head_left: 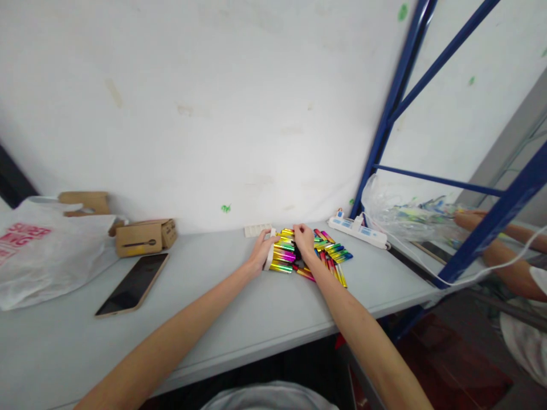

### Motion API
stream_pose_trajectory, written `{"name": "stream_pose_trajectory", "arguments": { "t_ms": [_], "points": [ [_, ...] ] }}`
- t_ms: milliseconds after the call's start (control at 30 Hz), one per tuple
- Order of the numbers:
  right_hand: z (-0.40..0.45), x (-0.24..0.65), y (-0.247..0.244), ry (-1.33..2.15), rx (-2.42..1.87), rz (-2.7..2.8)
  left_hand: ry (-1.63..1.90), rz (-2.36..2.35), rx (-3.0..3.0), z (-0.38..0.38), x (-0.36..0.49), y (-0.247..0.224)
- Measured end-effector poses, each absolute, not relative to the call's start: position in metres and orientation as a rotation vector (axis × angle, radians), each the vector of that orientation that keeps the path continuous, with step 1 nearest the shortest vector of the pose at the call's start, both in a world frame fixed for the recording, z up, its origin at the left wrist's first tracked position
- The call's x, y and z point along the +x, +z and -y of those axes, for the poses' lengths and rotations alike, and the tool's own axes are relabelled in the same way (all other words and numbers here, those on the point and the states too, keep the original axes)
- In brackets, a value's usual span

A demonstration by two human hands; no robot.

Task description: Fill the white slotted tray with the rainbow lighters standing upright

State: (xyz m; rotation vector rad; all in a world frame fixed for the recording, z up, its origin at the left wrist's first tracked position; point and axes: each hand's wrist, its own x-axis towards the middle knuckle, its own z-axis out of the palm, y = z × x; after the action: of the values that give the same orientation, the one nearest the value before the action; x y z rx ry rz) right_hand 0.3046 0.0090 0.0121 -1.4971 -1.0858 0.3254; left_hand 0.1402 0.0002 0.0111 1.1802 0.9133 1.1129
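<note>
My left hand [259, 250] is closed round a narrow white holder [269, 259] standing on its side. Several shiny, rainbow-coloured slim tubes [282, 256] stick out of the holder toward the right; their exact kind is too small to tell. My right hand [303, 239] is closed, its fingers bunched just right of those tubes. Whatever it pinches is hidden by the fingers. Beside and behind my right wrist lies a loose pile of similar metallic tubes [337, 253]. A pale compartmented tray [256, 230] rests by the wall, behind my left hand.
A white power strip [358, 230] lies at the back right, near a blue metal frame [380, 136]. On the left of the grey table [205, 290] are a phone [133, 285], a cardboard box [143, 238] and a white plastic bag [51, 250]. Another person's arm [508, 262] shows beyond the frame.
</note>
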Motion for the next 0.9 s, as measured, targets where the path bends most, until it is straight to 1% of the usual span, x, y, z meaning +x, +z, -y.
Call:
{"name": "stream_pose_trajectory", "arguments": {
  "t_ms": [233, 700, 900],
  "points": [
    [-0.01, 0.315, 0.015, 0.25, -1.586, 1.076, 1.153, -0.886, 1.186, 0.0, 0.141, 0.01],
    [-0.004, 0.315, 0.017, 0.125, -1.722, 1.253, 1.198, -0.89, 1.157, -0.001, 0.14, 0.007],
    [0.002, 0.316, 0.022, 0.03, -1.894, 1.43, 1.232, -0.925, 1.18, -0.006, 0.134, 0.003]
  ]
}}
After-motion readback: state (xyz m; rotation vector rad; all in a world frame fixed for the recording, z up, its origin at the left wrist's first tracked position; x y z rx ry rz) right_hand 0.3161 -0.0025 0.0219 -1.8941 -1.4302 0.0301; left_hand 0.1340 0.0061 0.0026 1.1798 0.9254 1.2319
